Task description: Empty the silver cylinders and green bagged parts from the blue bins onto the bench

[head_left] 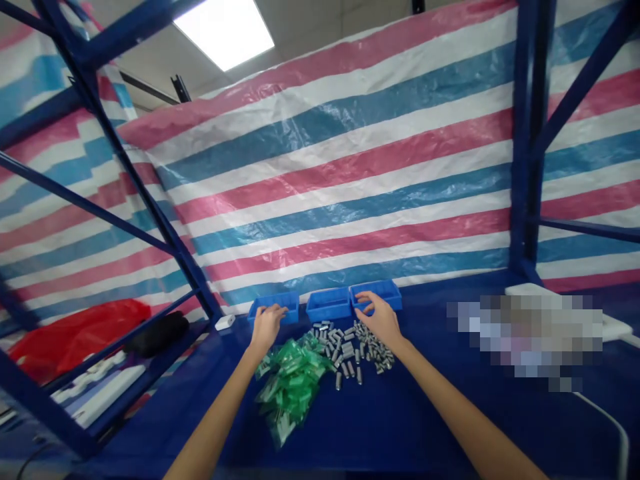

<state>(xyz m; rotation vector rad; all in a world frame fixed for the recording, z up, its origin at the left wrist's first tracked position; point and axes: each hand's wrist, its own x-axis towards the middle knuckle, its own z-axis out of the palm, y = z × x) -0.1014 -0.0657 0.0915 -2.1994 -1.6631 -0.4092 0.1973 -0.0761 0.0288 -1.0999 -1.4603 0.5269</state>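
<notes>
My left hand (267,327) is at the front rim of the left blue bin (287,298), fingers loosely bent and apart, nothing visible in them. In front of the right blue bin (390,293), my right hand (380,320) is curved with a gap between thumb and fingers, and I see nothing held. Between the hands lie several small silvery metal cylinders (348,348). Smaller metal pieces (373,348) are heaped beside and below my right hand. A pile of green and clear plastic packets (295,380) rests below my left hand.
The middle blue bin (329,305) stands between the other two on the blue table (370,427). A small white block (225,323) sits at the left. Blue rack posts (525,140) frame the striped sheet (350,167). A white cable (613,420) runs at the right, near a blurred-out object.
</notes>
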